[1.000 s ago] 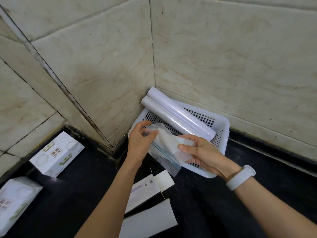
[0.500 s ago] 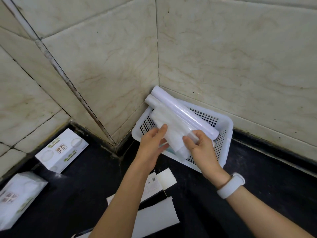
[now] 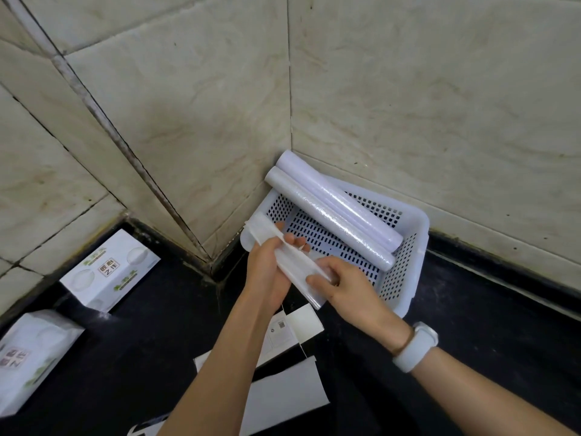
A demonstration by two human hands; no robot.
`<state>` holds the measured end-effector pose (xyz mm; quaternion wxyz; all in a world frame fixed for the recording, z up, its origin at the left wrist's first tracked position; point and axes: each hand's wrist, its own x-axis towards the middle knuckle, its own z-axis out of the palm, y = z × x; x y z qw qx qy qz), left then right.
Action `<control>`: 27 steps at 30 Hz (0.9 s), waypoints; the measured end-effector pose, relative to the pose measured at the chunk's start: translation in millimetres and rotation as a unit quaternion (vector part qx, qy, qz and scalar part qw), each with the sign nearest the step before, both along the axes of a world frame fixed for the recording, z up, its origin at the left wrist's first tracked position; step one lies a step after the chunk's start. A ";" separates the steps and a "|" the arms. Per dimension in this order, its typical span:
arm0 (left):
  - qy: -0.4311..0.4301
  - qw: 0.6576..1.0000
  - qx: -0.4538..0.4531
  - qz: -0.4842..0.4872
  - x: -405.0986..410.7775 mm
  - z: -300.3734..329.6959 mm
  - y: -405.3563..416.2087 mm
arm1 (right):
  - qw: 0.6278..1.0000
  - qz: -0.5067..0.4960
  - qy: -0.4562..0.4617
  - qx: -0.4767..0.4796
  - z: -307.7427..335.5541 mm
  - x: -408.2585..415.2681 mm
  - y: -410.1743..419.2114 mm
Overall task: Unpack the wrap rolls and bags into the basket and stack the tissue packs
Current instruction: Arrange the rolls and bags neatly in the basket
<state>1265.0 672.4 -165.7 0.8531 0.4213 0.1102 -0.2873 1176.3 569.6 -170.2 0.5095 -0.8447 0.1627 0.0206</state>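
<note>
Fingers of the left hand [image 3: 267,272] curl round the upper part of a folded bundle of clear bags [image 3: 294,264], while the right hand [image 3: 345,289] pinches its lower end. The bundle hangs over the near left corner of the white basket [image 3: 418,247], just beyond the fingers. Farther back, two wrap rolls [image 3: 333,209] lie side by side in that basket. Well to the left of the fingers, two tissue packs [image 3: 107,272] rest apart on the dark counter [image 3: 487,325]. Below the wrists lies an opened carton [image 3: 283,338].
</note>
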 end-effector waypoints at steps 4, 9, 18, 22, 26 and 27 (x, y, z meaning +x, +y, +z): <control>-0.029 0.998 0.019 -0.049 8.1 0.3 1.3 | 0.999 0.012 -0.033 -0.004 1.0 12.2 -8.7; -0.237 0.893 0.381 -0.031 17.8 -17.0 21.3 | 0.996 -0.075 -0.035 -0.046 -16.9 39.4 -44.5; -0.446 0.547 0.672 -0.225 18.2 -67.0 42.4 | 0.946 0.164 0.105 -0.259 -56.0 56.4 -53.3; -0.458 0.535 0.674 -0.223 17.0 -70.4 45.5 | 0.840 0.265 0.018 -0.474 -70.6 57.3 -56.1; -0.458 0.523 0.680 -0.234 16.9 -69.5 46.7 | 0.788 0.345 0.051 -0.508 -77.7 61.3 -57.8; -0.457 0.523 0.679 -0.239 16.9 -68.7 47.1 | 0.785 0.349 0.059 -0.508 -78.2 61.7 -58.1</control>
